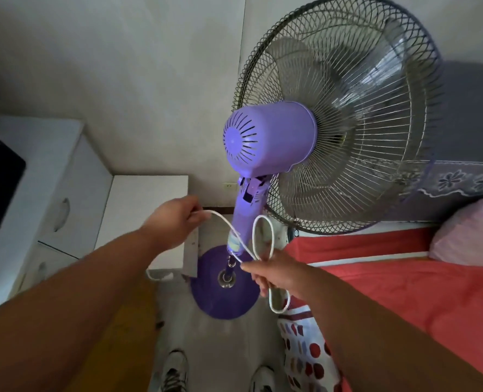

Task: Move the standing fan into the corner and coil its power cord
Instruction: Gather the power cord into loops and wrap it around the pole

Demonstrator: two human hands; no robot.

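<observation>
the purple standing fan (268, 142) stands on the floor in the corner, between a white cabinet (146, 210) and the bed (404, 284). the left hand (175, 219) has its grip pinched on the white power cord (226, 224); the right hand (277, 273) is closed around loops of the cord, one loop above it, one hanging below.

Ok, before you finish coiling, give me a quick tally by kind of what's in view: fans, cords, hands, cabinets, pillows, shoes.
Fans: 1, the purple fan in the corner
Cords: 1, the white cord, held between both hands
Hands: 2, left hand and right hand
White cabinets: 2, cabinet and small cabinet
Pillows: 1, pink pillow
Shoes: 2, shoe and shoe
Total: 9
</observation>
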